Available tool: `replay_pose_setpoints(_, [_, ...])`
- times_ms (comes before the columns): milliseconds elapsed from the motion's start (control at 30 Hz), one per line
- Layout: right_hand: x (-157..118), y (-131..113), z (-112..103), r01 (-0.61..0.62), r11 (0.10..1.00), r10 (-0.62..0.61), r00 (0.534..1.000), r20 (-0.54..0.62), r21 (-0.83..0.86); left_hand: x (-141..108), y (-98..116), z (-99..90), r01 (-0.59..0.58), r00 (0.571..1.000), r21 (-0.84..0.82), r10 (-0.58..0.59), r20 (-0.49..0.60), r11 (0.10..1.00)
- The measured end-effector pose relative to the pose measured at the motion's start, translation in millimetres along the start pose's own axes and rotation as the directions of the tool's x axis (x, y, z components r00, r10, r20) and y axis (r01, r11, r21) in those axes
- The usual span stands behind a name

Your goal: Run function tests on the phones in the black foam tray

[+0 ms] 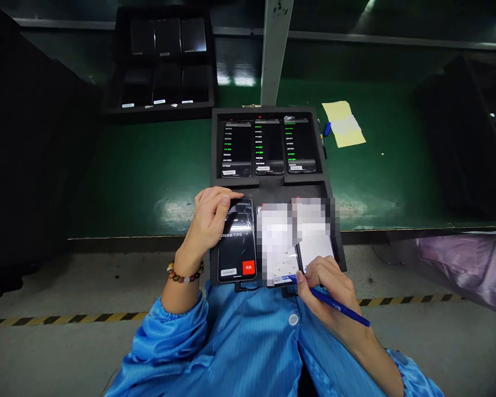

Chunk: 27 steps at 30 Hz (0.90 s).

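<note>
A black foam tray (268,190) lies across the bench's front edge. Three phones with dark screens and text lists sit in its upper part. My left hand (210,218) rests at the top left of a lower phone (237,248), which shows a red button; its fingers are extended and hold nothing. In my right hand (328,286) is a blue pen (341,310), its tip at the bottom of the middle lower phone (284,264). The lower right phone (315,251) has a white screen; my right hand overlaps its lower edge. Pixelation hides parts of both.
Another black tray (111,91) with several dark phones stands at the back left of the green bench (165,165). A yellow paper (343,124) and a blue cap (327,129) lie right of the near tray. Black cables show below it. A metal post (275,52) rises behind.
</note>
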State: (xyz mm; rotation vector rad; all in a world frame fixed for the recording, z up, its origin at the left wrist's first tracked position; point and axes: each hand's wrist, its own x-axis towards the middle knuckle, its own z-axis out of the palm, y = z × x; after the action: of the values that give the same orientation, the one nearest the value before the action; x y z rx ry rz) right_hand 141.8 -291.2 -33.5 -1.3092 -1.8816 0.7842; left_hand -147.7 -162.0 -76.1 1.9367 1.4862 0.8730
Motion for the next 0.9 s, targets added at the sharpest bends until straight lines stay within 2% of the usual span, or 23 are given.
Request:
replay_pose_setpoints(233, [2.5,-7.3,6.4,-0.036,0.997,0.035,0.999,0.006,0.074,-0.5,1.2,0.8,0.014,1.0,0.01,-0.014,0.006,1.0])
replay_pose_setpoints(400, [20.0,-22.3,24.5,-0.04,0.992,0.027,0.993,0.112,0.122,-1.9,1.3,1.0,-0.007,1.0,-0.008,0.007,-0.002,1.0])
replay_pose_setpoints(600, [34.5,-32.4,44.8,0.023,0.995,-0.043,0.979,0.2,0.099,-3.4,3.2,0.3,0.001,1.0,-0.027,-0.001,-0.006,1.0])
replay_pose_setpoints(733, [33.8,-30.3,48.8,0.021,0.996,-0.044,0.963,0.266,0.086,-4.2,3.5,-0.2,-0.002,1.0,-0.045,0.002,-0.003,0.999])
replay_pose_setpoints(900, [34.4,-30.0,48.7,0.016,0.996,-0.042,0.958,0.285,0.093,-4.6,3.2,-0.6,-0.03,0.999,-0.072,0.029,-0.019,0.997])
